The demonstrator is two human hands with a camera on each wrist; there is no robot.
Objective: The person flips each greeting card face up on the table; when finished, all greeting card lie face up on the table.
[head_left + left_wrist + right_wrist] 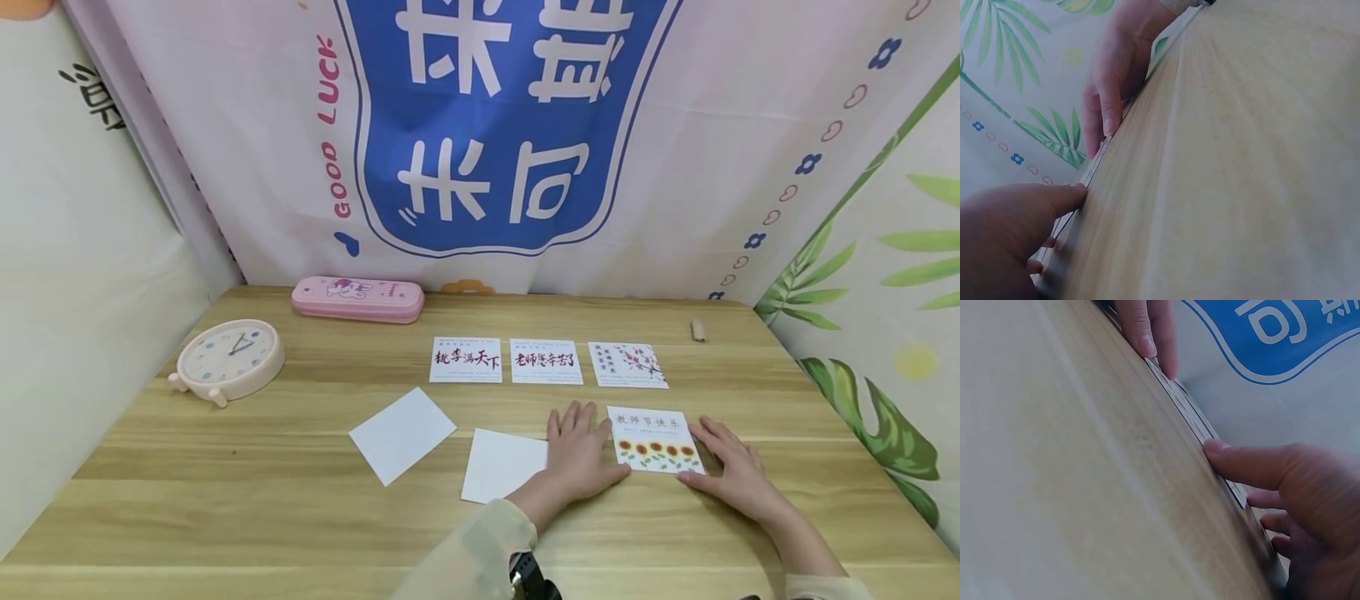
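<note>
A card with sunflowers and a line of characters (652, 433) lies flat on the table between the two hands. My left hand (577, 454) rests at its left side, fingers spread forward and thumb close to the lower left corner. At the right edge is my right hand (731, 467), its thumb by the lower right corner and its fingers further up. In the right wrist view the right thumb (1241, 459) touches the card's near edge. Under the left hand and wrist, a blank white card (501, 465) is partly covered.
Another blank card (402, 435) lies tilted to the left. Behind stand three printed cards in a row: two with red characters (466, 371) (547, 373) and one with blossoms (633, 367). A pink pencil case (357, 302), a round clock (231, 360) and a small eraser-like piece (698, 331) lie around.
</note>
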